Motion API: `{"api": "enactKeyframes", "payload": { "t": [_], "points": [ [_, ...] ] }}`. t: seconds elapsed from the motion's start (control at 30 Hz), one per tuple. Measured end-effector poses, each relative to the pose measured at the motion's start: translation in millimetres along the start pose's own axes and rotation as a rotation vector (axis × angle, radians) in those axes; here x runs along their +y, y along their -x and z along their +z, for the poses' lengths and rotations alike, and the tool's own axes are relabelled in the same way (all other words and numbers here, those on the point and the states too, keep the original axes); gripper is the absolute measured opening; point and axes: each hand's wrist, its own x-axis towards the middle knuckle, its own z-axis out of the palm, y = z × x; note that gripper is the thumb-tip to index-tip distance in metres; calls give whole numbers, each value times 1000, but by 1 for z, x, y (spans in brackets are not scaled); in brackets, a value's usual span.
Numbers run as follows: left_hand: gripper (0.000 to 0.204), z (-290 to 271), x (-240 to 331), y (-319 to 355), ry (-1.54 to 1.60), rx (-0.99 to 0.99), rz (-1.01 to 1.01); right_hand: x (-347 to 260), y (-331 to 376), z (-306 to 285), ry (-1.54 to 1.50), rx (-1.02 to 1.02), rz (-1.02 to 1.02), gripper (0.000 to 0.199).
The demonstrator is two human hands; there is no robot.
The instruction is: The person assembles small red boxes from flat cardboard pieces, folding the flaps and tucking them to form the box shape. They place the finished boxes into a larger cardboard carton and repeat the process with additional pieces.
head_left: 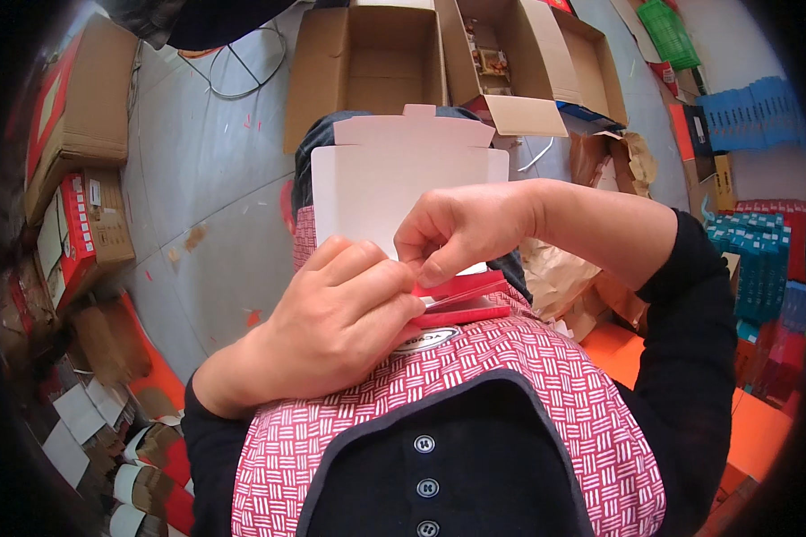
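On my lap stands an open flat carton (394, 166), its white inner lid raised away from me and its red front edge (461, 315) near my waist. My left hand (331, 313) is closed at the left of that red edge, and a clear plastic piece (470, 292) sticks out from its fingertips. Just beyond it my right hand (464, 231) reaches in from the right, thumb and forefinger pinched together close to the left fingers. Whatever the right fingertips grip is too small or hidden to make out. Both hands cover much of the carton's inside.
Open brown cardboard boxes (364, 80) stand on the floor ahead, one holding small packages (491, 61). Crumpled brown paper (555, 282) lies to my right. Stacked teal packs (750, 259) and blue packs (752, 112) stand farther right. More cartons (85, 224) line the left.
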Motion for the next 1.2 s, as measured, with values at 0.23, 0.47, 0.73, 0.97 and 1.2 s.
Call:
{"api": "enactKeyframes", "payload": {
  "t": [0.23, 0.47, 0.73, 0.97, 1.2],
  "points": [
    [15, 3, 2, 15, 194, -46, 42, 5, -2, -5, -208, 172, -36, 8],
    [27, 4, -8, 27, 362, 566, -187, -28, 29, -13, 4, 229, -110, 13],
    [18, 24, -72, 12, 1115, 412, -581, -105, 50, -18, 730, 913, -800, 13],
    [18, -5, -61, -16, 1196, 641, -351, 4, 21, 20, 536, 175, -266, 30],
    [23, 52, -59, 5, 1197, 42, -752, 77, 27, -36, -1202, 193, -336, 47]
  ]
}}
